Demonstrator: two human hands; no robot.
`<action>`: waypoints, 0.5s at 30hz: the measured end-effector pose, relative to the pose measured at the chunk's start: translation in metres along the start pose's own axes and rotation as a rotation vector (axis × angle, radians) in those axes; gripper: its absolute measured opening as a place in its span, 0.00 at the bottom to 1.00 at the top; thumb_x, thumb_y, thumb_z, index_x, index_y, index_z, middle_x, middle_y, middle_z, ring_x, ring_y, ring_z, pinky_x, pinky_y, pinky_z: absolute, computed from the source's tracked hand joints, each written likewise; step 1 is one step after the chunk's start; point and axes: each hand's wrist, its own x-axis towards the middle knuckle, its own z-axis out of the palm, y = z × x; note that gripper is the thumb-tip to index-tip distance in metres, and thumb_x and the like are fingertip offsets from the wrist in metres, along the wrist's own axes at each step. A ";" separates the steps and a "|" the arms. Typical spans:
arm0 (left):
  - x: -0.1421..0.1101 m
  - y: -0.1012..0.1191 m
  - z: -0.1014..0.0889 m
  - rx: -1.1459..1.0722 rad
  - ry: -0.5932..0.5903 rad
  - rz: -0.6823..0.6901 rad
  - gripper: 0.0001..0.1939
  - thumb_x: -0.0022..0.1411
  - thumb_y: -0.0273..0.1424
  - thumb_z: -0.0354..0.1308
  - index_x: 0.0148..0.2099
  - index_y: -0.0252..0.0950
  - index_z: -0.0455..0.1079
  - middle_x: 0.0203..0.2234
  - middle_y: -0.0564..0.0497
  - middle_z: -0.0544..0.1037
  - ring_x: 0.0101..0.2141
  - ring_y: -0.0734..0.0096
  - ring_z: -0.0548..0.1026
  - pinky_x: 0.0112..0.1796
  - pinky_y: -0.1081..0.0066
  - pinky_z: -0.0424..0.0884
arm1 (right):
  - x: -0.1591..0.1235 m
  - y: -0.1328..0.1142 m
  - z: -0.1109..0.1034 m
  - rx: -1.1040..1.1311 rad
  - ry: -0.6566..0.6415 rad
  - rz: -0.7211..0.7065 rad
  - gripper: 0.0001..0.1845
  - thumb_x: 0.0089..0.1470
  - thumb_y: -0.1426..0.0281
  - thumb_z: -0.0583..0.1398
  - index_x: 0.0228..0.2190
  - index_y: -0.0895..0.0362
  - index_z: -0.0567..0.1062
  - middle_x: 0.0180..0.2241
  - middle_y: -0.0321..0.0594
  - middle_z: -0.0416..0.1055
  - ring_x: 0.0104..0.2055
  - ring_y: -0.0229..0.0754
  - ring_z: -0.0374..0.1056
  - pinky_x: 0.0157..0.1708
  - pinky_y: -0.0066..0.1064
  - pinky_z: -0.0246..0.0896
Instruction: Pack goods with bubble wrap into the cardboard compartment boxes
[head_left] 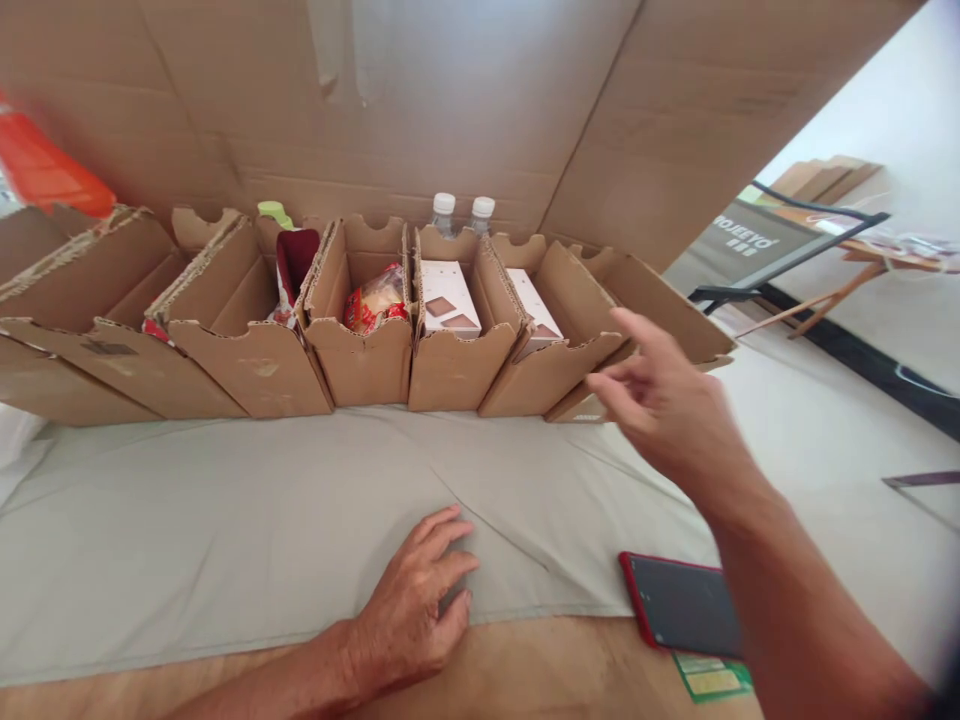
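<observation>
My right hand (664, 400) hovers before the rightmost cardboard bins, thumb and forefinger apart, nothing between them. Resting on the grey-green cloth (247, 520), my left hand (416, 595) has its fingers loosely spread and holds nothing. Nearest my right hand is a cardboard bin (577, 395) whose inside is partly hidden by it. To its left, two bins each hold a white box with brown squares, one box (450, 290) fully in sight and the other box (531, 305) partly covered. A red-and-clear food packet (379, 300) lies in the bin further left.
Behind the bins stand two white-capped bottles (443, 205) and a tall cardboard wall (450, 110). A dark phone in a red case (682, 605) lies under my right forearm, by a green card (712, 680). A folding chair (772, 245) stands at right.
</observation>
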 end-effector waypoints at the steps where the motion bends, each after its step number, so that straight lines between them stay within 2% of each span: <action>1: 0.000 -0.001 0.001 -0.012 0.011 -0.003 0.20 0.54 0.18 0.55 0.48 0.34 0.74 0.57 0.34 0.75 0.65 0.44 0.65 0.58 0.42 0.70 | 0.010 -0.010 0.003 -0.057 -0.102 0.002 0.31 0.57 0.65 0.60 0.62 0.50 0.69 0.29 0.36 0.78 0.29 0.45 0.71 0.35 0.36 0.64; 2: 0.000 -0.001 0.001 -0.028 0.024 -0.004 0.20 0.54 0.18 0.56 0.48 0.35 0.74 0.56 0.35 0.75 0.64 0.44 0.66 0.58 0.42 0.70 | 0.019 -0.016 0.007 -0.107 -0.163 0.009 0.26 0.56 0.67 0.59 0.56 0.50 0.74 0.28 0.36 0.77 0.29 0.45 0.71 0.34 0.35 0.62; 4: 0.001 -0.002 0.001 -0.069 0.070 -0.006 0.19 0.54 0.19 0.56 0.48 0.36 0.75 0.55 0.37 0.76 0.62 0.46 0.69 0.57 0.44 0.71 | 0.030 -0.020 0.014 -0.167 -0.183 0.013 0.13 0.54 0.69 0.58 0.39 0.51 0.80 0.26 0.37 0.76 0.29 0.46 0.70 0.30 0.34 0.58; 5: 0.003 -0.003 0.001 -0.090 0.105 -0.011 0.19 0.54 0.19 0.56 0.47 0.36 0.75 0.54 0.38 0.76 0.60 0.48 0.71 0.57 0.45 0.72 | 0.030 -0.020 0.017 -0.179 -0.166 0.013 0.10 0.53 0.69 0.58 0.33 0.52 0.80 0.26 0.38 0.76 0.28 0.46 0.70 0.29 0.34 0.57; 7: 0.006 -0.005 -0.001 -0.121 0.204 -0.030 0.19 0.54 0.19 0.56 0.48 0.37 0.75 0.54 0.39 0.77 0.57 0.50 0.73 0.56 0.47 0.73 | 0.021 -0.018 0.018 -0.168 -0.139 0.001 0.10 0.54 0.68 0.56 0.30 0.52 0.78 0.27 0.38 0.77 0.28 0.46 0.71 0.28 0.34 0.57; 10: 0.010 -0.010 -0.006 -0.138 0.340 -0.068 0.23 0.54 0.20 0.55 0.51 0.37 0.73 0.55 0.39 0.75 0.56 0.52 0.74 0.56 0.47 0.73 | -0.017 -0.017 0.009 -0.091 -0.094 -0.048 0.12 0.56 0.63 0.55 0.33 0.50 0.78 0.26 0.37 0.78 0.27 0.48 0.74 0.28 0.35 0.60; 13: 0.012 -0.013 -0.013 -0.149 0.402 -0.098 0.27 0.55 0.20 0.55 0.57 0.37 0.70 0.58 0.38 0.73 0.59 0.51 0.72 0.59 0.46 0.70 | -0.075 -0.021 -0.009 -0.080 -0.017 -0.098 0.13 0.59 0.60 0.56 0.36 0.49 0.79 0.24 0.35 0.78 0.22 0.46 0.72 0.24 0.35 0.61; 15: 0.011 -0.011 -0.018 -0.159 0.423 -0.119 0.28 0.56 0.20 0.54 0.60 0.37 0.68 0.60 0.37 0.71 0.60 0.50 0.71 0.55 0.49 0.74 | -0.120 -0.026 -0.021 -0.108 0.036 -0.126 0.12 0.60 0.60 0.57 0.39 0.48 0.79 0.27 0.35 0.79 0.22 0.45 0.73 0.23 0.35 0.63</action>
